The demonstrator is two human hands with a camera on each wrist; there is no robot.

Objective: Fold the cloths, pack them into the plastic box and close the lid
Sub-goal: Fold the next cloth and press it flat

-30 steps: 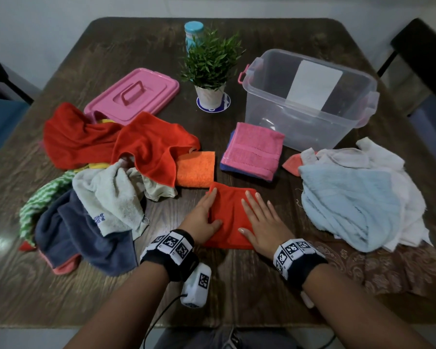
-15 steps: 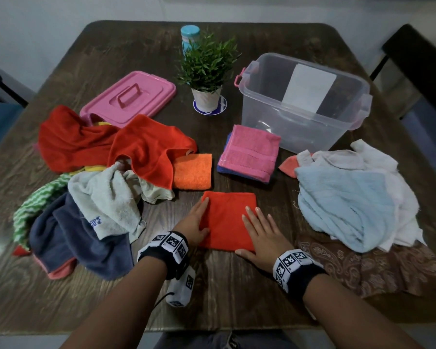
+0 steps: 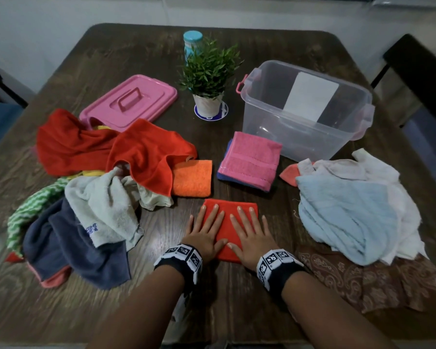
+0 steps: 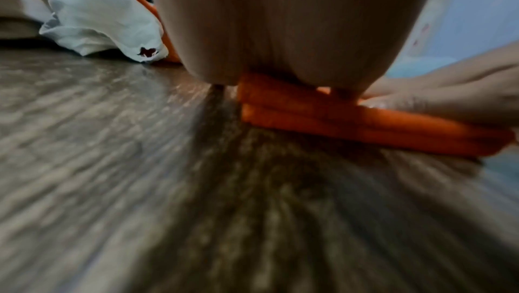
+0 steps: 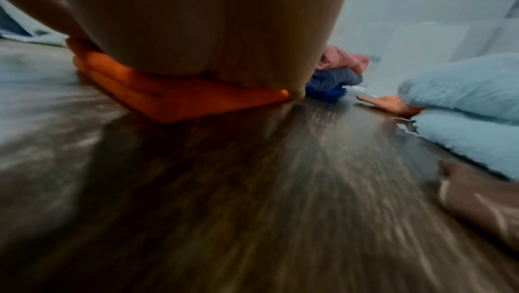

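Observation:
A folded red-orange cloth (image 3: 228,224) lies flat on the table near the front edge. My left hand (image 3: 206,229) and right hand (image 3: 251,231) both press on it, palms down with fingers straight. The wrist views show its stacked layers (image 4: 365,124) (image 5: 179,98) under my palms. Beyond it lie a folded pink cloth on a blue one (image 3: 249,159) and a folded orange cloth (image 3: 193,178). The clear plastic box (image 3: 305,112) stands open and empty at the back right. Its pink lid (image 3: 129,102) lies at the back left.
Unfolded cloths are heaped at the left: red (image 3: 141,149), grey-white (image 3: 103,205), navy (image 3: 68,245), green-striped (image 3: 33,210). A light blue cloth (image 3: 345,215) on white ones lies at the right, over a brown patterned one (image 3: 375,280). A potted plant (image 3: 208,71) and a blue-capped bottle (image 3: 192,41) stand at the back.
Both hands have slid from the cloth's sides onto its top and now lie flat, side by side, on it. The cloth looks flatter and squarer.

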